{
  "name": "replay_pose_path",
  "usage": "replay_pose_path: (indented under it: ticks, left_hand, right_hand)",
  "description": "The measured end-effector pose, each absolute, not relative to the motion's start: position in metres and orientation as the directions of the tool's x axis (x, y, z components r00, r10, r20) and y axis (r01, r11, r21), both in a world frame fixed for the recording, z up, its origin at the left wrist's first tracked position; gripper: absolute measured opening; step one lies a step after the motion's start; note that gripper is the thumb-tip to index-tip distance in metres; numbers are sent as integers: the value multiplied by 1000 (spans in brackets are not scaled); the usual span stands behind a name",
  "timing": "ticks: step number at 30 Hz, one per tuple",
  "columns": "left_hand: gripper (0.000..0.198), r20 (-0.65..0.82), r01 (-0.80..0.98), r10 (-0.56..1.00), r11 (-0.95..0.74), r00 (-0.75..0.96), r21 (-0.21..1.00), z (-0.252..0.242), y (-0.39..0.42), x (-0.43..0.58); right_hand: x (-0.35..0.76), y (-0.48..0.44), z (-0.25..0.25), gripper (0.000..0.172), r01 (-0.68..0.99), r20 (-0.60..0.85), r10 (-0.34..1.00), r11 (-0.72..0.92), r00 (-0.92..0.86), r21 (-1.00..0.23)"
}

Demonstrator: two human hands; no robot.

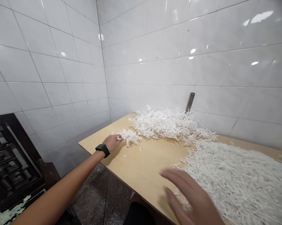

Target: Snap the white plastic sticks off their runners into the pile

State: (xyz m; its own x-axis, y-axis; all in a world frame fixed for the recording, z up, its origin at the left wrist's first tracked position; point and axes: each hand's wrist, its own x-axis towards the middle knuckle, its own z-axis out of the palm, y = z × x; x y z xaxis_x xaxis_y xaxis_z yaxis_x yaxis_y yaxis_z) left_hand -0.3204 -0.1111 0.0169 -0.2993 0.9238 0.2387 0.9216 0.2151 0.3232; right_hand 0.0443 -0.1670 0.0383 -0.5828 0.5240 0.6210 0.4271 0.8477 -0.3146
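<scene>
White-tiled walls [159, 40] meet in a corner, catching bright glints [262, 17]. Dark latticed furniture [25, 142] stands left. The floor [94, 193] is speckled.

Flat metal bar [190, 102] tilts up near tabletop's [131, 168] far edge, lower end hidden. Glossy white tiled walls [143, 73] behind far and left edges. Dark lattice-backed chair [26, 147] left of near-left corner. Speckled floor [94, 195] below near edge.

White shreds [239, 178] – tan board [143, 165] – black watch [102, 151]
</scene>
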Motion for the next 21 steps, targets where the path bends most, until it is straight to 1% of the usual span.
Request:
replay_pose_path:
  ticks: [1,2,3,4,5,6,8,10,12,14,16,17,19,21]
  left_hand:
    - [40,250,931,931,180,-265,316,26,-112,-316]
    - [39,262,940,938,143,-228,310,34,-113,-311]
    - [38,275,947,942,105,-192,302,43,-115,-306]
    - [37,286,953,945,69,-158,296,52,-116,-301]
    - [37,297,956,947,34,-125,292,60,-118,-296]
    - [36,311,958,946,1,-95,287,67,-120,-292]
    - [36,346,963,937,-42,-55,265,77,-127,-285]
    - [34,386,977,920,-14,-70,211,82,-136,-280]
    - [30,400,986,908,64,-122,155,81,-146,-277]
    - [26,393,982,905,111,-165,156,76,-156,-275]
    - [26,381,961,893,159,-238,226,71,-165,-273]
    - [26,375,941,882,183,-285,284,68,-168,-271]
    - [29,351,874,847,234,-398,426,61,-177,-263]
    - [31,310,776,799,282,-515,564,51,-189,-251]
  right_hand:
    - [10,-154,55,39,371,589,482,876,-648,-309]
    - [-25,-139,68,50,336,560,434,901,-705,-276]
    - [-59,-121,77,61,342,525,404,915,-749,-215]
    - [-90,-102,82,69,395,481,418,906,-771,-154]
    - [-117,-84,83,72,464,426,461,880,-778,-106]
    - [-138,-68,81,68,488,404,482,867,-777,-96]
    - [-167,-41,74,40,517,382,504,853,-775,-76]
    - [-178,-23,67,24,529,379,504,847,-776,-42]
    - [-180,-12,64,21,538,387,494,843,-778,4]
    - [-181,-6,66,23,524,395,463,850,-794,57]
    - [-185,-3,70,25,484,387,411,868,-825,110]
    - [-188,-2,72,27,465,381,388,876,-839,131]
    - [-194,1,76,30,447,368,369,882,-853,153]
    - [-197,8,81,31,468,360,394,872,-846,144]
